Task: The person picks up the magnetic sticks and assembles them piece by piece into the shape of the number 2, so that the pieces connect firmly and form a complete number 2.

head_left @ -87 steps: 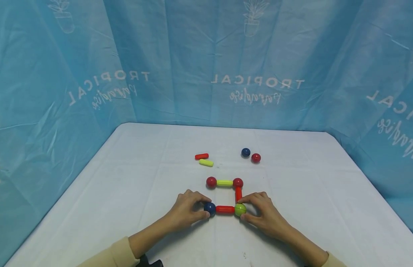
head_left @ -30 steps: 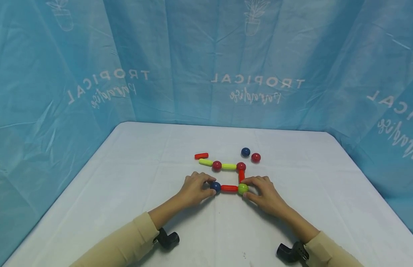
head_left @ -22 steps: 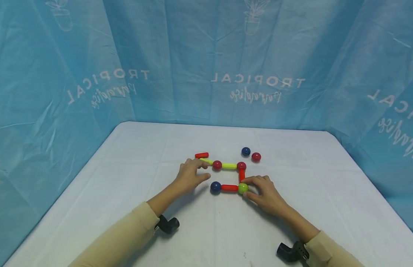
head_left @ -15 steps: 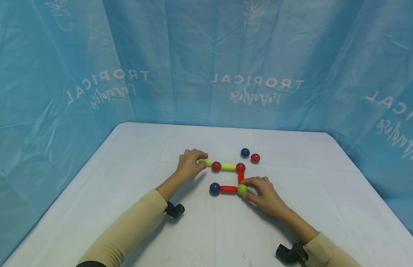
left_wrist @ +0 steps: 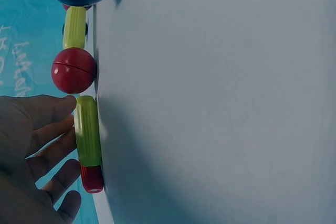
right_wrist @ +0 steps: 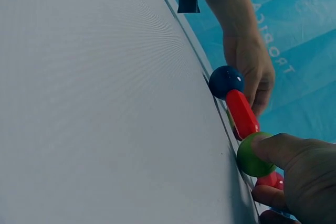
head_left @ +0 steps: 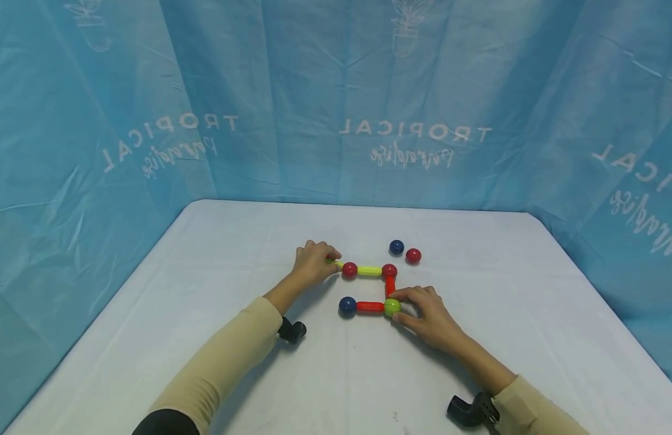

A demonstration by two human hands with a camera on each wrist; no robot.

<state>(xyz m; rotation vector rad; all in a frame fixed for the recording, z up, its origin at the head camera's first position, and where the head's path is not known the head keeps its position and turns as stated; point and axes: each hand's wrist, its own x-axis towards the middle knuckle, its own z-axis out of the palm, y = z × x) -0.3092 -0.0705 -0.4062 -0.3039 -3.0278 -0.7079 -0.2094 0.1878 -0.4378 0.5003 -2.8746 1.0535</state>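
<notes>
Ball-and-stick toy pieces form an open-sided frame on the white table. My right hand (head_left: 429, 319) pinches the green ball (head_left: 389, 309) at its near right corner. From it a red stick (head_left: 371, 307) runs left to a blue ball (head_left: 348, 306), and another red stick (head_left: 390, 285) leads to a red ball (head_left: 389, 270). A yellow-green stick (head_left: 370, 271) links that to a second red ball (head_left: 349, 270). At the back left, thumb and index of my left hand (head_left: 311, 264) pinch another yellow-green stick (left_wrist: 87, 132), its end right by the second red ball.
A loose red stick (left_wrist: 93, 180) shows past the held one in the left wrist view; the hand hides it in the head view. Behind the frame lie a blue ball (head_left: 396, 247) and a red ball (head_left: 413, 256). A blue printed curtain (head_left: 292, 90) surrounds the table (head_left: 249, 223).
The frame has slid away from the body, bringing a red ball to the yellow-green stick. My left hand has let go of the blue ball and moved back to that stick.
</notes>
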